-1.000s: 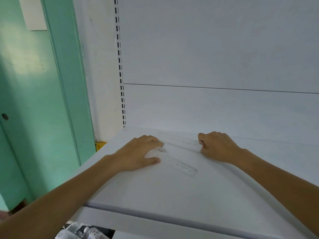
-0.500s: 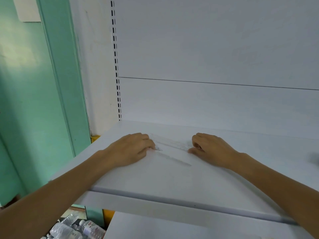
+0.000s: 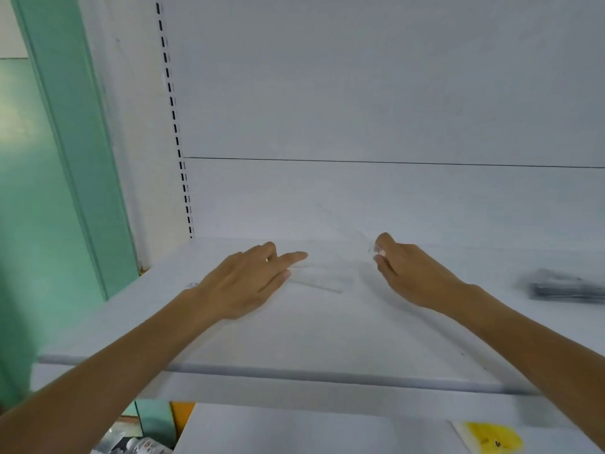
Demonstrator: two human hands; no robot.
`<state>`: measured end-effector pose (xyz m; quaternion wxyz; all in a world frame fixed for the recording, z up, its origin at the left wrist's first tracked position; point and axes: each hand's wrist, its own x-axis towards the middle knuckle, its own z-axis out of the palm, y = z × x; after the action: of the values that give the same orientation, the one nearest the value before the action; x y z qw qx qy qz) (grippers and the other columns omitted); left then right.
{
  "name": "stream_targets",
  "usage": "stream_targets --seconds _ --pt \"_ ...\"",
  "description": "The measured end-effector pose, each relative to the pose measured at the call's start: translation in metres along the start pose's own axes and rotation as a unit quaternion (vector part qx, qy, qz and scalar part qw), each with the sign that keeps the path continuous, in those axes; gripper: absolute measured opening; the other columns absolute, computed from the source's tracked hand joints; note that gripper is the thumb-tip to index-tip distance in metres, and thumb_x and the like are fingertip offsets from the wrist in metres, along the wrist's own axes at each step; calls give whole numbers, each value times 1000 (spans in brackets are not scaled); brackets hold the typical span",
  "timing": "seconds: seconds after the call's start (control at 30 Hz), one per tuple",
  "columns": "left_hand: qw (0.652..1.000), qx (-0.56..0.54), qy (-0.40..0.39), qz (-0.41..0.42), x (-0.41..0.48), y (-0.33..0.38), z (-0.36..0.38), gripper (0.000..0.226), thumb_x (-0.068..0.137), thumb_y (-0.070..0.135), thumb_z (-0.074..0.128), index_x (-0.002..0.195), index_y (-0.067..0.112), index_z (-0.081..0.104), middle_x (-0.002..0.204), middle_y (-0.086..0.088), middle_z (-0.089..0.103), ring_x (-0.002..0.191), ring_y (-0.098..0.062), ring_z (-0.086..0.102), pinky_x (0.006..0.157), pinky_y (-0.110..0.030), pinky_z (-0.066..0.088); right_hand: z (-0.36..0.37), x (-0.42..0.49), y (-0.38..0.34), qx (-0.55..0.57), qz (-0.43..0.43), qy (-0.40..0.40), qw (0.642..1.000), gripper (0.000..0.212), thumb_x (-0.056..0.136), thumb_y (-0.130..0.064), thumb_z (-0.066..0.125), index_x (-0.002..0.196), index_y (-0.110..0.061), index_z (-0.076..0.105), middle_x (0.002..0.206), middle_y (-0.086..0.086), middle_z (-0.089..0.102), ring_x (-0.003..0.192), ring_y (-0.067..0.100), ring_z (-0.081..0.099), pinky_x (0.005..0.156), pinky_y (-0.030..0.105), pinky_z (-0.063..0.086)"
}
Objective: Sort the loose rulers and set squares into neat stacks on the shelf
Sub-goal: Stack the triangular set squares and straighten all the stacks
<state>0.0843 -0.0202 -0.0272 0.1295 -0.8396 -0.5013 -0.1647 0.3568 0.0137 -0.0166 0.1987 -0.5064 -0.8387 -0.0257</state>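
The white back panel (image 3: 360, 93) was smooth and matt, crossed by one thin horizontal seam. A slotted upright (image 3: 173, 109) ran down its left edge, beside a green painted frame (image 3: 75, 142).

The shelf (image 3: 294, 339) was a flat white board with a straight, rounded front lip. Bare surface lay open between the two forearms and along the front edge.

A dark, blurred object (image 3: 563, 288) lay flat on the shelf, well apart from the hands, at the right.

The left hand (image 3: 242, 283) lay palm down, its grip wide. Its straight fingers rested on the near end of the clear rulers (image 3: 320, 280).

The right hand (image 3: 412, 273) was curled, its grip narrow. Thumb and fingertips pinched what appeared to be a clear set square (image 3: 363, 239), whose faint outline rose toward the back panel.

The rulers were thin, transparent strips lying flat at mid-shelf between the hands, slightly fanned.

Below the shelf, a yellow label (image 3: 491, 437) sat at the right and plastic bottles (image 3: 144, 447) at the left.
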Motion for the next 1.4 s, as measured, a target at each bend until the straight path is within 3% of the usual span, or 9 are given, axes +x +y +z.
stream_targets --seconds 0.1,0.2,0.4,0.63,0.77,0.93,1.1,1.2,1.4 --pt "1000 -18 12 7 19 38 3 75 72 59 -7 140 48 21 94 8 36 78 -11 39 72 -24 33 -15 -21 34 -12 26 9 1000 30 96 -10 29 125 -14 37 91 8 60 77 25 57 70 36 46" --pt "999 -24 8 36 40 83 11 70 73 62 -3 138 53 22 94 9 35 79 -10 36 71 -22 28 -34 -52 72 -33 49 37 998 37 96 -10 32 131 -20 36 110 4 59 92 24 57 77 33 45" --pt "992 -105 0 72 94 202 30 44 94 50 35 137 52 26 98 10 34 88 -9 37 79 -21 29 -80 -144 159 -67 123 78 987 37 95 -46 35 124 -25 45 106 -8 56 91 17 57 72 28 39" --pt "977 -173 -15 127 155 326 52 46 96 40 39 140 44 26 96 4 36 87 -13 42 77 -22 35 -127 -251 272 -75 256 113 957 39 88 -50 51 120 -27 53 93 -10 54 83 10 49 76 24 38" --pt "961 -239 -23 134 183 378 64 43 92 39 49 134 33 43 99 9 42 92 -8 45 84 -23 39 -150 -305 319 -29 276 131 952 33 87 -35 60 115 -18 59 89 -7 58 82 13 52 75 23 37" --pt "954 -263 -43 140 211 408 77 33 87 39 58 116 25 51 96 13 47 83 -7 47 77 -21 38 -165 -323 356 -52 295 150 942 34 87 -26 62 119 -15 59 95 -4 58 87 12 49 78 22 33" --pt "947 -261 -54 177 236 420 81 32 87 26 60 118 24 54 100 10 45 79 1 44 77 -19 35 -157 -318 372 -39 307 177 934 37 87 -24 63 121 -13 58 112 5 57 95 12 50 85 22 37" --pt "943 -279 -50 173 250 429 85 33 85 27 63 118 28 56 95 14 42 81 4 47 81 -21 41 -159 -316 384 -61 305 161 937 39 86 -23 63 123 -12 57 113 5 57 101 16 52 88 24 37" --pt "945 -273 -56 173 259 437 92 39 82 27 68 119 26 57 93 21 42 86 1 48 81 -12 40 -166 -298 413 -28 287 160 944 40 84 -22 67 121 -9 56 109 5 60 93 12 51 85 21 39"
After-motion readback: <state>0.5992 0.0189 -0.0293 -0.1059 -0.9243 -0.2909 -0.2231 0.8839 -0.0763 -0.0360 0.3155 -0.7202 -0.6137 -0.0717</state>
